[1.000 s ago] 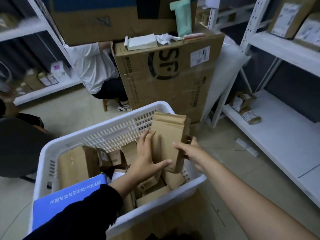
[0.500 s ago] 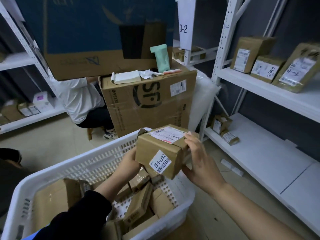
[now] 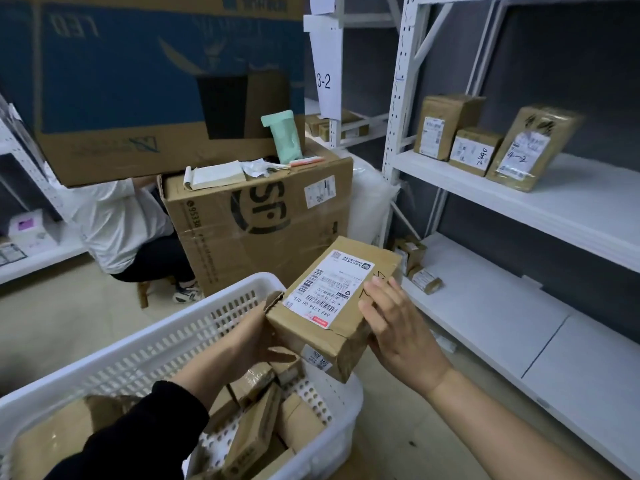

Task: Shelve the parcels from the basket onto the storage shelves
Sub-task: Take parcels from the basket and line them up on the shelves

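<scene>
I hold a brown cardboard parcel [image 3: 332, 306] with a white shipping label facing up, above the far right corner of the white plastic basket [image 3: 166, 344]. My left hand [image 3: 258, 341] grips its left underside; my right hand [image 3: 398, 327] presses its right side. Several more brown parcels [image 3: 256, 434] lie in the basket below. The white storage shelves [image 3: 554, 202] stand to the right. Three labelled parcels [image 3: 474, 150] stand on the middle shelf, and small ones [image 3: 412, 258] sit at the back of the lower shelf.
A large SF carton [image 3: 256, 230] stands on the floor behind the basket, with a notepad and a green pouch on top. A big blue-and-brown box [image 3: 149, 81] hangs above left. A seated person in a white shirt [image 3: 117, 230] is beyond the basket.
The parcel came up out of the basket and turned label-up in both hands. My view rose from the basket toward the shelves on the right.
</scene>
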